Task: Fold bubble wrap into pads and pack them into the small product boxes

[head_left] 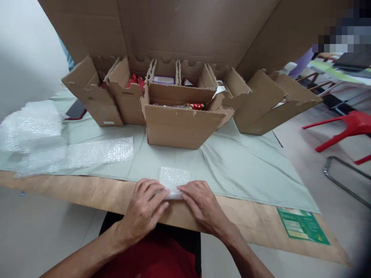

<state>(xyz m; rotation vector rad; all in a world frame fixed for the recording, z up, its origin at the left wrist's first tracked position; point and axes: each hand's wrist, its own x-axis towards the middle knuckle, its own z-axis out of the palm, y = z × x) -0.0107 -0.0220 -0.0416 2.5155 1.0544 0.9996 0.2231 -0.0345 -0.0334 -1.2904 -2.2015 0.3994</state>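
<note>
A small piece of bubble wrap (pixel 174 176) lies at the front edge of the cloth, its near end bent or rolled over. My left hand (pixel 146 204) grips its left near corner, fingers bent together with the thumb close by. On the opposite corner, my right hand (pixel 199 200) has its fingers pressed on the wrap in the same way. Whether anything lies inside the wrap I cannot tell. Just beyond stands an open cardboard box (pixel 176 127) with a red shiny packet (pixel 196 106) showing inside.
Several cardboard bins stand in a row behind, one holding red packets (pixel 135 81). More bubble wrap sheets (pixel 37 127) lie at left on the green cloth (pixel 246 166). A green printed sheet (pixel 304 226) rests at the right table edge. A red chair (pixel 348 129) stands beyond.
</note>
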